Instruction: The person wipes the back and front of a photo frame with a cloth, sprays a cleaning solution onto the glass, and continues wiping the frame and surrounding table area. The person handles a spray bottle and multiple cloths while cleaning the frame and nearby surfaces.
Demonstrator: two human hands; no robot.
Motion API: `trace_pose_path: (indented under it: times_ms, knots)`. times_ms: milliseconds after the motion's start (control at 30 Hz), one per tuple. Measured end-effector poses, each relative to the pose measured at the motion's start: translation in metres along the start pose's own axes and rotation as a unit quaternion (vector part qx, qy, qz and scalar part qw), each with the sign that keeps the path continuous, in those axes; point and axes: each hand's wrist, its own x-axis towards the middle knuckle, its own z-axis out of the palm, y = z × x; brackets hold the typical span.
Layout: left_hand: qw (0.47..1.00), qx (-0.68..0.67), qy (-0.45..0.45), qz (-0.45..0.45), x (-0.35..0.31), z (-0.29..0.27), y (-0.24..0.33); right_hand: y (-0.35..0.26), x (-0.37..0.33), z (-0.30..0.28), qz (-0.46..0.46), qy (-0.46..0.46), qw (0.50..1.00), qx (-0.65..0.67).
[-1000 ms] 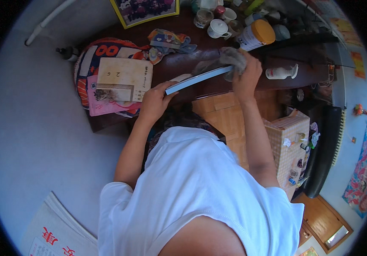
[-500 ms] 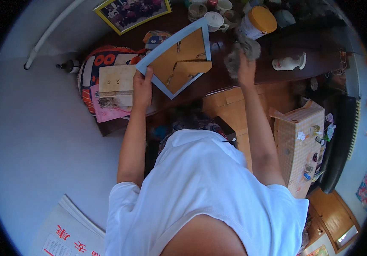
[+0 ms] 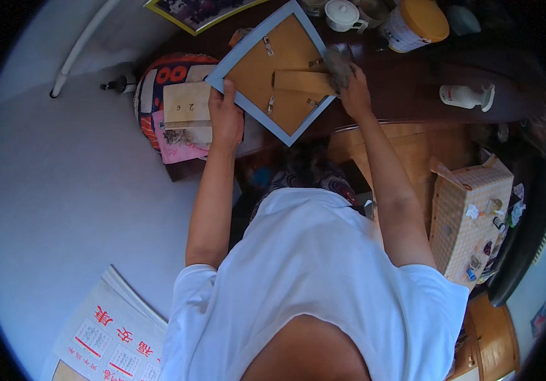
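Note:
A picture frame (image 3: 254, 68) with a light blue border shows its brown backing, metal clips and stand flap (image 3: 303, 82). My left hand (image 3: 227, 120) is closed on its left corner, thumb over the border. With my right hand (image 3: 356, 98) I grip a grey cloth (image 3: 336, 68), which touches the right edge of the frame near the flap. The fingers of that hand are partly hidden behind the cloth. Beside my left hand lies an old book (image 3: 185, 105) on a pink sheet (image 3: 174, 149) and a patterned bag (image 3: 152, 82).
On the dark table (image 3: 406, 95) stand a white lidded mug (image 3: 342, 16), a tin with an orange lid (image 3: 422, 22) and a white spray bottle (image 3: 462, 96). A yellow-edged framed photo (image 3: 203, 22) leans at the back. A box-like table with a checked cover (image 3: 463, 216) stands to the right.
My right hand has brought the grey cloth left from above the table onto the frame's right edge. The frame has turned to show its back more squarely. The whole view has shifted.

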Motion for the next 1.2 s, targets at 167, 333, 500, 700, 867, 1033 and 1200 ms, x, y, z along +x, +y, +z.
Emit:
trace_pose_path:
  times_ms: [167, 333, 500, 700, 867, 1033, 1200]
  knots:
    - [0.997, -0.018, 0.072, -0.015, 0.001, 0.008, 0.002, 0.034, -0.047, -0.003, 0.077, -0.011, 0.996, -0.053]
    - [0.994, -0.044, 0.087, -0.045, 0.000, -0.002, 0.003, -0.015, -0.064, -0.040, 0.073, 0.042, 0.995, 0.047]
    - [0.990, -0.047, 0.089, -0.100, 0.002, -0.009, 0.007, -0.137, -0.067, -0.067, -0.049, -0.071, 0.992, 0.096]
    - [0.986, 0.000, 0.101, -0.134, -0.015, 0.015, 0.028, -0.240, -0.031, -0.039, -0.144, -0.043, 0.989, 0.009]
    - [0.977, -0.040, 0.090, -0.190, -0.021, 0.022, 0.041, -0.263, -0.023, -0.015, -0.187, -0.011, 0.980, -0.060]
    - [0.983, 0.004, 0.093, -0.158, -0.023, 0.014, 0.021, -0.235, -0.048, -0.026, -0.206, -0.032, 0.975, -0.074]
    - [0.980, 0.000, 0.091, -0.175, -0.027, 0.018, 0.012, -0.197, -0.080, -0.039, -0.236, -0.037, 0.966, -0.096]
